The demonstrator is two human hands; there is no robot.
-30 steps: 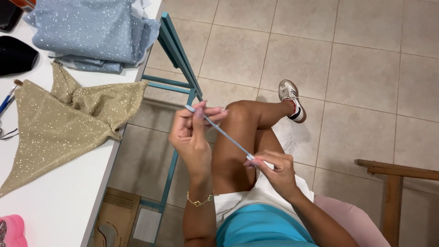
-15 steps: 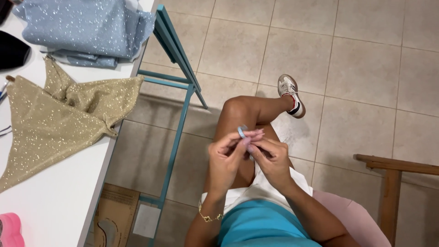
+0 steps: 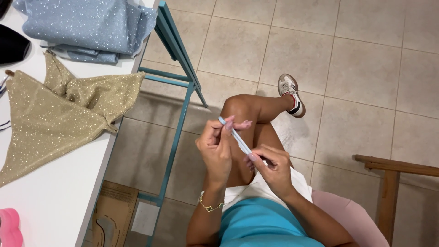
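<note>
The person sits with one leg crossed over the other, and both hands are up over the lap, working a thin pale blue strip [image 3: 235,136] between them. The left hand [image 3: 215,148] has its fingers curled in narrow, thumb and fingertips pinching the upper end of the strip, which pokes out just above the nails. The right hand [image 3: 272,167] sits lower and closer to the body, fingers bent and closed on the strip's lower end. So the strip runs on a slant between the two hands, held in the air just above the raised knee and thigh. A gold bracelet [image 3: 209,206] circles the left wrist.

Off to the left there is a white table [image 3: 59,196] with a teal metal frame [image 3: 176,87]. On it lies a gold sparkly fabric piece [image 3: 50,119], spread flat with pointed corners, and beyond it a folded heap of light blue sparkly fabric [image 3: 87,27] at the table's far edge. A pink object [image 3: 9,227] peeks in at the near corner; what it is cannot be told. Under the table a piece of brown cardboard [image 3: 114,215] lies on the tiled floor [image 3: 356,55]. At the right edge a wooden frame [image 3: 398,174] juts in, and the crossed leg ends in a white sneaker [image 3: 290,93].
</note>
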